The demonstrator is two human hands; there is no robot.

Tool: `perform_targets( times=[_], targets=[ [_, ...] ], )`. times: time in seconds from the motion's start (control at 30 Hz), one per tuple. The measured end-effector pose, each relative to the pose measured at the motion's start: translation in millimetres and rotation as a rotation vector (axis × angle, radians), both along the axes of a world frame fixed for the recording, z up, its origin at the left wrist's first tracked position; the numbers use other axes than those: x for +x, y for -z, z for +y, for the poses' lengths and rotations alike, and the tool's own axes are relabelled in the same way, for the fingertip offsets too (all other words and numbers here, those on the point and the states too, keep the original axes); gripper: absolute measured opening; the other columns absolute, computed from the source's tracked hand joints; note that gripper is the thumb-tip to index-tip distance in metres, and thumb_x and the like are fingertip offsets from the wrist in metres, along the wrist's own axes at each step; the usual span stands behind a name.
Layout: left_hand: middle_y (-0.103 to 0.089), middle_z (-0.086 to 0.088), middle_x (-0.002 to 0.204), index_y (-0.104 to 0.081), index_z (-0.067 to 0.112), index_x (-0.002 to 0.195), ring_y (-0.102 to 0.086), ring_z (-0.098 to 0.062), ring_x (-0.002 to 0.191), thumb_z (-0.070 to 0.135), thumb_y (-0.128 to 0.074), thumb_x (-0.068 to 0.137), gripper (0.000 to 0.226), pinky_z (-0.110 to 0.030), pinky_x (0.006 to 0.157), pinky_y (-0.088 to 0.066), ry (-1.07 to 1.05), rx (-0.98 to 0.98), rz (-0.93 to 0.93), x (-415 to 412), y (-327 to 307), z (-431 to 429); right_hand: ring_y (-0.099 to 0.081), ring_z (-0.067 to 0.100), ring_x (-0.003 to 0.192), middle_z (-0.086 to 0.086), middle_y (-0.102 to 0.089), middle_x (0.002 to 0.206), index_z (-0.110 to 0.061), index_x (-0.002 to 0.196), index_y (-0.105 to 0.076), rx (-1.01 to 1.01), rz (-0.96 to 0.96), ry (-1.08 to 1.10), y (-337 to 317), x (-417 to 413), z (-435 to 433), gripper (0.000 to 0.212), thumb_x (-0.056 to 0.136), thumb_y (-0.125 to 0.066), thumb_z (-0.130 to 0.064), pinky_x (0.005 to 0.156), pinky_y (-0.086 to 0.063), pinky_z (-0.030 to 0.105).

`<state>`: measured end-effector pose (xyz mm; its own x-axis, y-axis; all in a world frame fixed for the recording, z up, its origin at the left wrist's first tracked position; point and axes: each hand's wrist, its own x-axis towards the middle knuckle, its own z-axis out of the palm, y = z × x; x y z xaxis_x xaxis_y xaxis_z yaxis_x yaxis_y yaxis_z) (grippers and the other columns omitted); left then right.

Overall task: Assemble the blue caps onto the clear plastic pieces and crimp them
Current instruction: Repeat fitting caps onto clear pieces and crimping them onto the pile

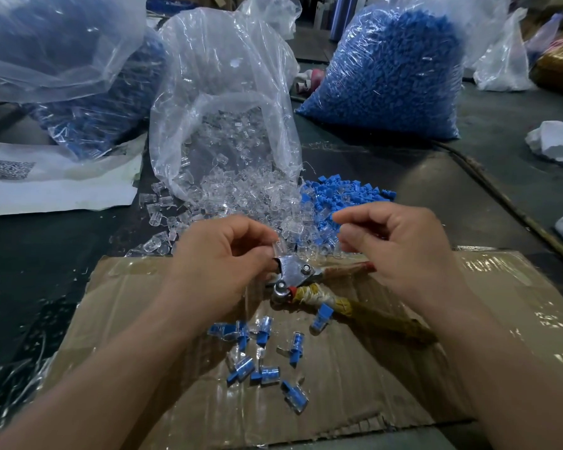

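At frame centre the left hand (pixel 221 254) pinches a clear piece (pixel 281 247) just above the crimper (pixel 294 276). The right hand (pixel 397 248) curls beside it, perhaps empty; I cannot tell. Loose blue caps (pixel 342 196) lie heaped just beyond.

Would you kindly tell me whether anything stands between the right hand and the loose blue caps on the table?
Nothing visible does. The right hand is just short of the blue caps, with open air between; loose clear pieces lie beside that path, and the pliers lie nearer the person.
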<state>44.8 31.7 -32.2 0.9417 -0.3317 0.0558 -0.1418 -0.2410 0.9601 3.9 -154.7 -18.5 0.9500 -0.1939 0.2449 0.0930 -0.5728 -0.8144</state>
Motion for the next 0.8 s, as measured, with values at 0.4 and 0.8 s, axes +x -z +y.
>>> perform_targets(
  times=[0.4, 0.8],
  targets=[
    [-0.071, 0.004, 0.066, -0.070, 0.032, 0.078, -0.067, -0.011, 0.060, 0.013, -0.065, 0.077, 0.020, -0.017, 0.054, -0.053, 0.042, -0.038, -0.053, -6, -4, -1, -0.063, -0.002, 0.080, -0.015, -0.068, 0.084, -0.030, 0.083, -0.068, 0.039, -0.039, -0.200, 0, -11, 30, 0.026, 0.075, -0.071, -0.005, 0.071, -0.049, 0.011],
    [-0.071, 0.008, 0.074, -0.068, 0.028, 0.085, -0.067, -0.007, 0.063, -0.004, -0.071, 0.071, 0.034, -0.012, 0.060, -0.051, -0.030, -0.081, -0.040, -3, -4, -1, -0.064, -0.001, 0.067, -0.013, -0.068, 0.075, -0.032, 0.076, -0.065, 0.085, -0.082, -0.158, -3, -13, 33, 0.029, 0.074, -0.072, -0.005, 0.060, -0.048, 0.009]
  ],
)
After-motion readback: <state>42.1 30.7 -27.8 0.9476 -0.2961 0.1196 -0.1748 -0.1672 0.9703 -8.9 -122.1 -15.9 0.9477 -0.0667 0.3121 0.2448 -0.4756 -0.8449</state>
